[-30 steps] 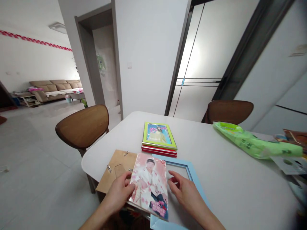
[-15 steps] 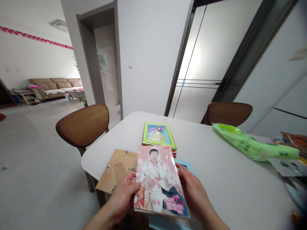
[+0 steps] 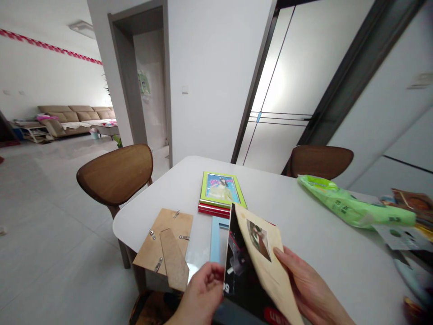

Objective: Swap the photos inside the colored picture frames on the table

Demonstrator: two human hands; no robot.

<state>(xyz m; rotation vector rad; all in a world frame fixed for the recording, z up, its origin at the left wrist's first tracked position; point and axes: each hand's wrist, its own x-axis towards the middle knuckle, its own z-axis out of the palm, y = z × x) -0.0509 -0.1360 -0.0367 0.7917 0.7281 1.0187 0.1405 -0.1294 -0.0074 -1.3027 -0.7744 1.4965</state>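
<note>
A booklet [image 3: 243, 275] is tilted up in front of me, showing a black side with a plastic-looking item and a cream page [image 3: 270, 253] with a small picture. My right hand [image 3: 304, 284] grips its right edge, thumb on the cream page. My left hand [image 3: 206, 293] has its fingers curled at the lower left edge of the black side. Beneath the booklet lies a light blue picture frame [image 3: 215, 239], partly hidden. Left of it rests a brown backing board [image 3: 172, 221] with metal clips and a stand flap [image 3: 176, 266].
Behind the booklet, a green picture frame [image 3: 203, 189] tops a stack with red edges [image 3: 213, 208]. A green plastic bag [image 3: 355, 207] and other packets [image 3: 406, 201] lie at the right of the white table [image 3: 270, 189]. Wooden chairs [image 3: 118, 174] stand around it.
The booklet has turned from its pink cover, facing me, to a tilted position showing black and cream sides. It has moved right, uncovering more of the blue frame and backing board.
</note>
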